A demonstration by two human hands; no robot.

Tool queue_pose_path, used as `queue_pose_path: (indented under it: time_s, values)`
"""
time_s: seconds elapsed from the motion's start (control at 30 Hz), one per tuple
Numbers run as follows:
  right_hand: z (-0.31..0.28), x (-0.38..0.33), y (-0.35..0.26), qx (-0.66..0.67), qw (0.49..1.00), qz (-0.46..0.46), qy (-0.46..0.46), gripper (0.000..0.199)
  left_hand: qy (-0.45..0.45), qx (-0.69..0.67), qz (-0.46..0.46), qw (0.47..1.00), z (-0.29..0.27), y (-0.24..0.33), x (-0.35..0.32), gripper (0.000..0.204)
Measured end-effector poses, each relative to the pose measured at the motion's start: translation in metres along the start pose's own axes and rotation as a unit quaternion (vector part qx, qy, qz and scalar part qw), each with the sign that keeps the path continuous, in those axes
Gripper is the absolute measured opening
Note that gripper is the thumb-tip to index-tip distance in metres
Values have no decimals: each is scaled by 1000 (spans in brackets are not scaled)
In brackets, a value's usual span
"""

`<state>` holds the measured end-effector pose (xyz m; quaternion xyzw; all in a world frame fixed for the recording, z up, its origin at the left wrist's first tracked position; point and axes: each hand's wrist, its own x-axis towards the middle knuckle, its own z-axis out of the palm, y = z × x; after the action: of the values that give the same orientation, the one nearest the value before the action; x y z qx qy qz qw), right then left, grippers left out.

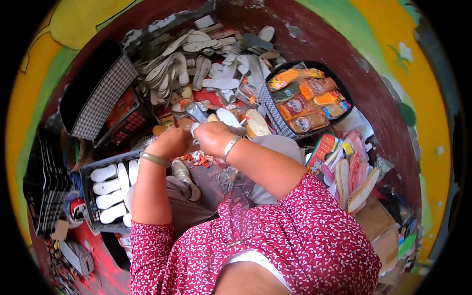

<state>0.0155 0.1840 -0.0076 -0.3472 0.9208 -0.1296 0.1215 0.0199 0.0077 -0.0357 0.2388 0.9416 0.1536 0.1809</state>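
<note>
Both my hands are raised close together over my lap, fingers curled inward. My left hand (171,142) is closed, and its fingertips are hidden from view. My right hand (212,138) is closed beside it, around a small whitish piece (194,130) that shows between the hands; its kind cannot be made out. Just beyond the hands lie a white insole (227,117), a beige textured sole (257,123) and a bluish clear packet (196,112).
A heap of pale soles (172,69) lies against the far wall. To its right, a checked basket (276,112) holds packaged goods. On the left stands a grey crate (88,199) of white insoles. Shoe parts (344,172) and a cardboard box (376,221) are at right.
</note>
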Motion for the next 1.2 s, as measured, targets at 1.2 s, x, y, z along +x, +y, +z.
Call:
queue_pose_path:
  time_s: [1.2]
  values:
    - [-24, 20, 64, 829, 526, 113, 150, 31, 198, -623, -84, 752, -39, 31, 1, 43]
